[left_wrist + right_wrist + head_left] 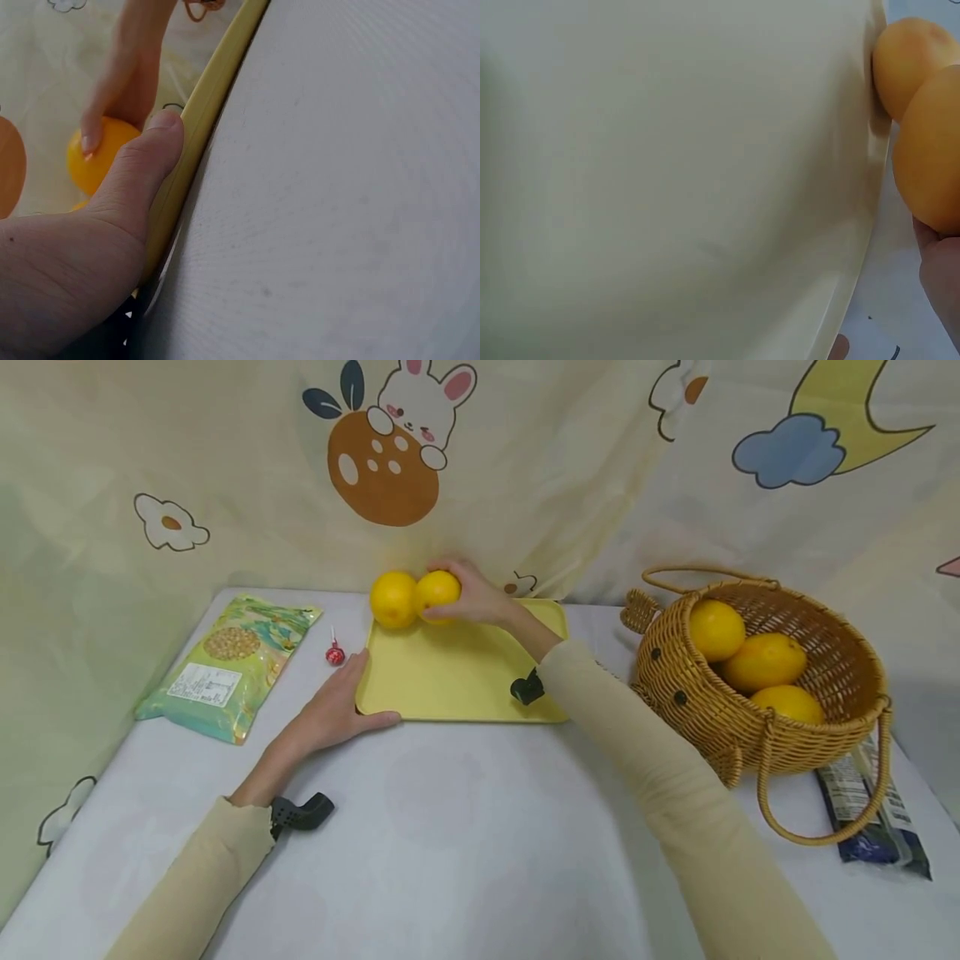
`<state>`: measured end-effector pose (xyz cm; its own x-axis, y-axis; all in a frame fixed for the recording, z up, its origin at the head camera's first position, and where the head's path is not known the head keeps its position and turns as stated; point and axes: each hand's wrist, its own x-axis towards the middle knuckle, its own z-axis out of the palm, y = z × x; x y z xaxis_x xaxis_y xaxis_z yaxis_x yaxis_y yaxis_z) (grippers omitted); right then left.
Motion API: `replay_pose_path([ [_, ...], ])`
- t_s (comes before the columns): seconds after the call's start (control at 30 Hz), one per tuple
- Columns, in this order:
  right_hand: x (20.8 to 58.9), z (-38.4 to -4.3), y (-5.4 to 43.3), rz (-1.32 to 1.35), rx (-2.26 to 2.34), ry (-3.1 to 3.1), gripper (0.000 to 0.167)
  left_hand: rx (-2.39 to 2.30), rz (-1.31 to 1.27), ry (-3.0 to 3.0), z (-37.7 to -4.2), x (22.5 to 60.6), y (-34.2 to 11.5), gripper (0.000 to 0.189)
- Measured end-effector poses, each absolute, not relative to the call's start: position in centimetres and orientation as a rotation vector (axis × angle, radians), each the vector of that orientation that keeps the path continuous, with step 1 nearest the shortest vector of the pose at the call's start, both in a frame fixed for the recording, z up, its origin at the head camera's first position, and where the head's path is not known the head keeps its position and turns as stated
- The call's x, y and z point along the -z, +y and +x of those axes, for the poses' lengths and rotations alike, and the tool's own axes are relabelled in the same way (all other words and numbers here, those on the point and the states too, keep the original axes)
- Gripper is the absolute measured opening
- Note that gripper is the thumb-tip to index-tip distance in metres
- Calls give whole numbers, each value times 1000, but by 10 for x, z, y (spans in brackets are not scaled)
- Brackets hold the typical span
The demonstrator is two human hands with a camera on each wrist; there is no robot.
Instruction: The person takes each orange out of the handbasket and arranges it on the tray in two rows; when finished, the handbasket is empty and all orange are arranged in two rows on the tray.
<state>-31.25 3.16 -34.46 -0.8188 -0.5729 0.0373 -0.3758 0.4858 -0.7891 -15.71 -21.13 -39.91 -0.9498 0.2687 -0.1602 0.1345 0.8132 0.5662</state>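
My right hand [477,596] grips an orange [438,596] at the back edge of a shallow yellow tray [465,681], thumb on its near side. A second orange [393,599] sits beside it in the tray's back left corner. In the right wrist view, the held orange [934,154] overlaps the other orange [911,64]. My left hand [335,704] rests at the tray's front left corner, its thumb along the front edge and fingers along the left side. The left wrist view has the thumb [142,169] lying against the tray rim [196,135].
On the right stands a wicker basket [705,714] with several oranges in it. Dark packets [873,814] lie partly beneath it. Left of the tray are a red lollipop [334,653] and a green bag [232,664]. A printed curtain [540,468] hangs behind the table.
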Motion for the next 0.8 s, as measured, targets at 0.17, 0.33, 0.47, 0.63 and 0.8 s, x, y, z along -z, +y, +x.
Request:
replay_pose_path([
  [0.17, 348, -319, 32, -982, 1165, 2548, 70, -844, 323, 2771, -157, 400, -212, 121],
  [0.33, 351, -324, 32, -1203, 979, 2582, 70, -837, 315, 2773, -157, 400, -211, 121],
  [0.47, 351, -322, 33, -1244, 830, 2592, 72, -825, 307, 2766, -157, 401, -211, 121],
  [0.63, 346, -319, 32, -1279, 658, 2609, 73, -817, 298, 2756, -157, 399, -211, 120],
  [0.8, 343, -314, 33, -1292, 497, 2648, 74, -826, 305, 2755, -157, 398, -211, 120],
])
